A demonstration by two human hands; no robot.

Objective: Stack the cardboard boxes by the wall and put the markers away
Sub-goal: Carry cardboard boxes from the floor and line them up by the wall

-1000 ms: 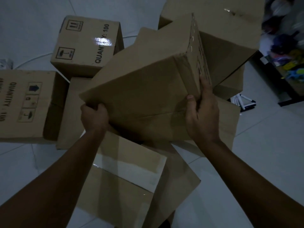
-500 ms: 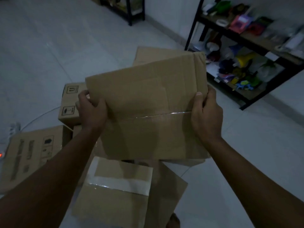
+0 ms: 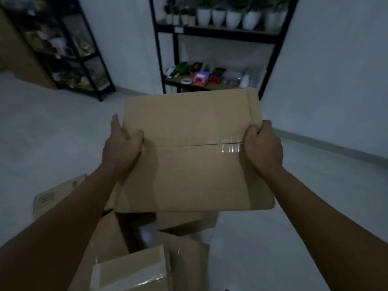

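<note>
Cardboard, nearest item: a taped box lay at the bottom edge of the head view, a pale strip of tape across its top, with more loose boxes crowded on the floor just behind it. A printed box showed partly under the left forearm, at the left of this heap.

Held item: one cardboard box was carried in the air above the heap, clear of the floor. Its broad taped face was turned up toward the camera. Its long axis ran left to right across the view, and the centre seam with shiny clear tape followed that same line. The far edge tipped slightly away, toward the shelving.

Left hand gripped the box's left edge, thumb lying on the top face and fingers wrapped round the side. Right hand gripped the right edge at the seam, fingers curled over the corner of the face.

Floor: pale, running back to the walls.

Far items: a black shelf unit stood against the white wall straight ahead, with a row of white plant pots on its upper level and small coloured containers on the lower one. A second dark rack stood at the left, its contents too dim to tell. No markers could be made out.
</note>
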